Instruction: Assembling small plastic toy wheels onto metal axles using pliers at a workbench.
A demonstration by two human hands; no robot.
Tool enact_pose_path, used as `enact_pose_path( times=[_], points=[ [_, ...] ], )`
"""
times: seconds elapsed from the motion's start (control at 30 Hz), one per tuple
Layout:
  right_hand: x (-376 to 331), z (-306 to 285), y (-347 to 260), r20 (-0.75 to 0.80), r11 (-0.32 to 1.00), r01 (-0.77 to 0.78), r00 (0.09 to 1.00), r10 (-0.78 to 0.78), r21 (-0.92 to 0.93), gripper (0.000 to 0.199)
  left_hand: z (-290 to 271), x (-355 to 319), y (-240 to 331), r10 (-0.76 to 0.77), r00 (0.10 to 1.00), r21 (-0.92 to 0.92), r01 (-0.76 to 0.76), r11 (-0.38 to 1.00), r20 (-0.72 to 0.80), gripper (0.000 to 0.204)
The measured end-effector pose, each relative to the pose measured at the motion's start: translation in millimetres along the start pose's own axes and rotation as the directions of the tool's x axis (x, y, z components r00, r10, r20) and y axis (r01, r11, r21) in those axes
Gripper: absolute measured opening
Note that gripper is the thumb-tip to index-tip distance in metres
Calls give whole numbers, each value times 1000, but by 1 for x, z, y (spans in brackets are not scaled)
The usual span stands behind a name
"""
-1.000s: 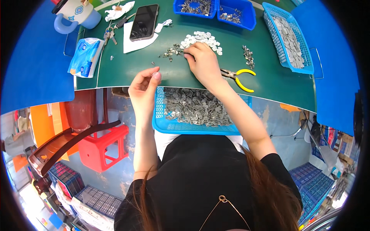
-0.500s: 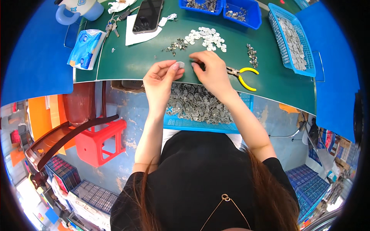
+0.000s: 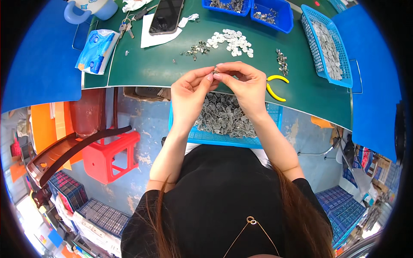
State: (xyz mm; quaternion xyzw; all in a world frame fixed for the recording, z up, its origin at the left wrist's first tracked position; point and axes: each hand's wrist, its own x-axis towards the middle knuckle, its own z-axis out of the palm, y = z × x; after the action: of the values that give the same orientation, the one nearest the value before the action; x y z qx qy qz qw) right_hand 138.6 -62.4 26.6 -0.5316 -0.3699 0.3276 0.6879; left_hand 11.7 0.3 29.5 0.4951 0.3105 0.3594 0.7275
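My left hand [image 3: 192,89] and my right hand [image 3: 247,88] meet fingertip to fingertip over the near edge of the green table [image 3: 142,69]. Between them is a small flat white piece [image 3: 215,72], mostly covered by the fingers. Both hands are closed in a pinch on it; whether the right fingers also hold a tiny metal clip cannot be made out. Beyond the fingertips lie a heap of small metal clips [image 3: 200,48] and a spread of white flat pieces [image 3: 232,39]. Pliers with yellow handles [image 3: 276,98] rest beside my right hand, their jaws hidden behind it.
A blue basket [image 3: 223,140] of finished-looking metal pieces sits below the table edge. At the back are blue bins [image 3: 284,26]; a light-blue basket [image 3: 320,64] stands right. More clips [image 3: 282,62], a phone [image 3: 167,17], keys [image 3: 124,26], a tissue pack [image 3: 97,51] and a cup [image 3: 101,9] surround the work.
My right hand has come left and its fingers have closed against the left fingertips. My left hand has shifted slightly right with the white piece. The pliers' jaws have become covered.
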Motion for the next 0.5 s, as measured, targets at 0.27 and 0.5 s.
enact_pose_path(
  times=[0.27, 0.5],
  points=[
    [1, -3, 1, 8, 973, 157, 987, -158, -167, 21, 2, -1, 1, -8, 1000, -24, 8, 1000, 13, 22],
    [0, -7, -1, 141, 733, 452, 883, -448, -508, 26, 6, 1, -4, 7, 1000, -58, -6, 998, 3, 22]
  ],
)
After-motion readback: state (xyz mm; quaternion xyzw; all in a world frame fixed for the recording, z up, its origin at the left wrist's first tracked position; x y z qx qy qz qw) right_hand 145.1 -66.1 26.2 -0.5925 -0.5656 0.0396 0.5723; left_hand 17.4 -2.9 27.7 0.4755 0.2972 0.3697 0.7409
